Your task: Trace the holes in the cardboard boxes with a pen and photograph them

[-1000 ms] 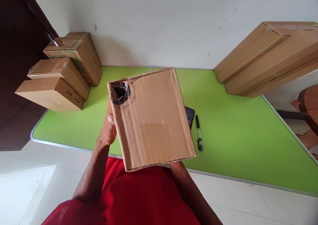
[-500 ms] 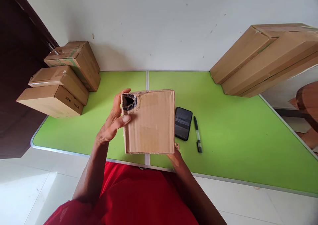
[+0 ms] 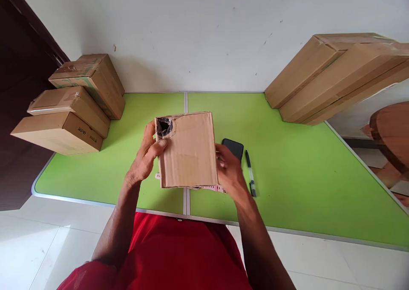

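I hold a flat square cardboard box (image 3: 188, 151) over the near middle of the green table (image 3: 287, 175). A ragged hole ringed with black (image 3: 164, 126) is torn in its far left corner. My left hand (image 3: 145, 158) grips the box's left edge, thumb on top just below the hole. My right hand (image 3: 228, 170) sits against the right edge, fingers curled and a little blurred. A thin pink strip (image 3: 204, 188) shows under the box's near edge.
A black phone (image 3: 234, 147) and a black pen (image 3: 249, 179) lie just right of my right hand. Three stacked cardboard boxes (image 3: 73, 104) stand at the far left corner. Long flat cartons (image 3: 335, 76) lean at the far right. White wall behind.
The box has come down and away from me, toward the table. My right hand moved from under its near edge up to its right side, now covering part of the phone.
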A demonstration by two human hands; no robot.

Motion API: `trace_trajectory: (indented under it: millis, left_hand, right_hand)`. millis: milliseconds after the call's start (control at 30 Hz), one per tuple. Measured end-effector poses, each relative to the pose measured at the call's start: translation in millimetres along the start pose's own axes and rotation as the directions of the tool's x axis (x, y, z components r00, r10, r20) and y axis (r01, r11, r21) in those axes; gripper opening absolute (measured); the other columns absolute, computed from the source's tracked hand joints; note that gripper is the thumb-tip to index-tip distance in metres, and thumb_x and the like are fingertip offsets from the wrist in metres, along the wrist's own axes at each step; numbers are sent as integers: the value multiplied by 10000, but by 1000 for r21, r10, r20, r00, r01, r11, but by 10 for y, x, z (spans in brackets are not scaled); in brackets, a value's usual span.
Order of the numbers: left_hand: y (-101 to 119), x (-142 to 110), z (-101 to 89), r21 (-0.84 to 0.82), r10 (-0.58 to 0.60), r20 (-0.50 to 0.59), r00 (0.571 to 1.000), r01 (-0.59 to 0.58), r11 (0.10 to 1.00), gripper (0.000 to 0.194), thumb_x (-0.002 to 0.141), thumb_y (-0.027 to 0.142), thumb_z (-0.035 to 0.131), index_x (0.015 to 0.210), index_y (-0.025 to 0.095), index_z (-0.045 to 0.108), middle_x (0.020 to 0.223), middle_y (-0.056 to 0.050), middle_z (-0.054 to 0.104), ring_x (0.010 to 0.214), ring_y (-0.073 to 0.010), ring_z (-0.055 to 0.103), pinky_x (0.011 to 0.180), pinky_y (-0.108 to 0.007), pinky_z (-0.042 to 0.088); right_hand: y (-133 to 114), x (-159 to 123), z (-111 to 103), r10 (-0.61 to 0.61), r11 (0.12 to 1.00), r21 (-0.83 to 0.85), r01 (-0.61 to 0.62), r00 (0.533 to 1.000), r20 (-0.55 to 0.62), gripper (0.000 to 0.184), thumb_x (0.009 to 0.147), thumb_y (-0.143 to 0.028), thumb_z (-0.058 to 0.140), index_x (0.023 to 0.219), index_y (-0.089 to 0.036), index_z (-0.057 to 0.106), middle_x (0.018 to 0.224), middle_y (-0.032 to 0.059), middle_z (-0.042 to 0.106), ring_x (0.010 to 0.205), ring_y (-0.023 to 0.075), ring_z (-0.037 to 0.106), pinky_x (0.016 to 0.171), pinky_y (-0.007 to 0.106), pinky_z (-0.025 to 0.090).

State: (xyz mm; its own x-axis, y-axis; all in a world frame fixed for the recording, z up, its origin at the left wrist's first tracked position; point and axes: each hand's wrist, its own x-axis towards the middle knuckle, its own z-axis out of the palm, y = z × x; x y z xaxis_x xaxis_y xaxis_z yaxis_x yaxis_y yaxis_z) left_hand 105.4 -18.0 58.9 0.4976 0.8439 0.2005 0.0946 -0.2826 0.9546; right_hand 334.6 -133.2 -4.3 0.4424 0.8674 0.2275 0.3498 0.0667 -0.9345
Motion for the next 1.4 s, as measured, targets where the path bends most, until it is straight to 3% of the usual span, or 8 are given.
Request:
trace_trajectory:
  millis: [100, 167, 233, 333, 500, 833, 1133, 1400]
  left_hand:
    - [104, -49, 65, 1, -39, 18, 999, 39, 999, 710, 936, 634, 609, 1562, 304, 544, 1628, -123, 564, 1555, -381, 470, 1303, -606, 421]
    - [164, -83, 127, 33, -29, 38, 999, 28, 999, 783, 926, 648, 643, 1609, 297, 489, 1648, -136, 528, 1549, -401, 458, 1333, -649, 352]
    - [202, -117, 184, 77, 17, 68, 998, -23, 997, 817, 938, 659, 661, 1635, 284, 458, 1648, -147, 505, 1551, -408, 442, 1337, -649, 341]
    - [230, -163, 236, 133, 92, 84, 992, -102, 986, 779, 982, 647, 655, 1644, 295, 445, 1647, -143, 483, 1547, -395, 449, 1321, -607, 384]
    - [335, -201, 298, 135, 58, 44, 997, -63, 989, 629, 1040, 573, 594, 1596, 298, 486, 1574, -132, 537, 1499, -380, 505, 1303, -578, 419]
    - [597, -194, 599, 127, 9, -62, 998, -1, 992, 389, 1050, 368, 506, 1427, 280, 546, 1500, -122, 575, 1420, -319, 541, 1267, -506, 444]
    - [727, -124, 686, 198, 59, -51, 997, -47, 979, 323, 1030, 241, 446, 1317, 277, 590, 1370, -88, 607, 1308, -280, 563, 1141, -421, 485]
    - [763, -84, 787, 260, 149, -32, 988, -135, 956, 328, 1023, 258, 469, 1312, 287, 621, 1374, -76, 659, 1247, -280, 584, 1120, -452, 479]
  right_hand:
    - [-444, 39, -186, 9, 999, 46, -4, 995, -104, 397, 1037, -539, 693, 1314, -260, 753, 1310, 118, 819, 1166, 276, 789, 895, 425, 660]
    - [-768, 41, -219, -92, 996, -1, 93, 982, -163, 477, 1007, -585, 739, 1372, -278, 728, 1421, 123, 775, 1298, 306, 744, 988, 472, 644]
    - [-1017, 44, -181, -210, 973, -128, 190, 964, -165, 530, 974, -584, 788, 1399, -276, 710, 1461, 132, 746, 1338, 329, 716, 1055, 522, 621]
    - [-1182, 54, -67, -318, 915, -305, 265, 938, -141, 537, 927, -548, 859, 1354, -257, 714, 1370, 130, 763, 1284, 340, 723, 1087, 540, 605]
    - [-1171, 1, 65, -327, 891, -391, 232, 925, -196, 337, 909, -458, 851, 1148, -260, 723, 1159, 81, 778, 1057, 303, 736, 954, 494, 622]
    - [-1139, -51, 57, -332, 893, -409, 188, 889, -315, 284, 871, -440, 802, 1054, -282, 653, 1084, 57, 773, 1014, 283, 729, 886, 453, 619]
    - [-1165, -21, 13, -237, 921, -377, 97, 907, -348, 294, 841, -428, 805, 961, -287, 576, 1003, 33, 751, 928, 259, 714, 855, 450, 617]
    - [-1151, 25, -89, -230, 920, -383, 80, 902, -365, 265, 806, -386, 743, 908, -292, 518, 954, 24, 719, 873, 252, 690, 835, 469, 613]
